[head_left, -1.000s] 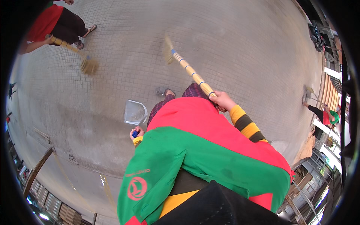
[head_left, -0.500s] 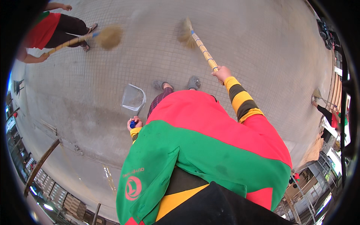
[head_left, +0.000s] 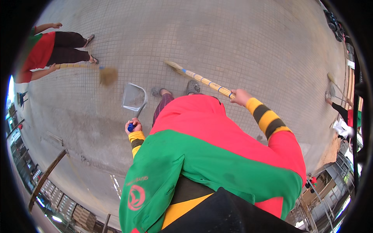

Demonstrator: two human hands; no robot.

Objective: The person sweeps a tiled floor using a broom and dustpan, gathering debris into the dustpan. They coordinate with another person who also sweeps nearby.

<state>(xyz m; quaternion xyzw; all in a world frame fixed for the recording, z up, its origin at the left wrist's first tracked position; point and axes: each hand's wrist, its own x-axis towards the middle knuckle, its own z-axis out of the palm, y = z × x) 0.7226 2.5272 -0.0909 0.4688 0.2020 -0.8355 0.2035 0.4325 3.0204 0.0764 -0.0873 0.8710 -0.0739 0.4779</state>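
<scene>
My right hand (head_left: 241, 97) is closed round the end of a straw broom (head_left: 206, 80) with a pale handle banded in blue. The broom slants away to the left, and its bristle head is low over the tiled floor ahead of my feet. In my left hand (head_left: 133, 126) is the blue-tipped handle of a dustpan (head_left: 135, 96). The clear, pale-rimmed pan sits on the floor left of my grey shoes, with some dark debris in it. A gap of floor separates the bristles from the pan.
At the far left a co-worker (head_left: 40, 50) in red and green sweeps with another straw broom (head_left: 108, 75). Another person (head_left: 347, 116) with a broom is at the right edge. A wooden post (head_left: 46, 176) and stacked boxes (head_left: 58, 200) stand at the lower left.
My broom has swung leftward, and its head is now nearer my feet and the dustpan. My right hand has moved lower and right. The co-worker's broom head has moved nearer the dustpan.
</scene>
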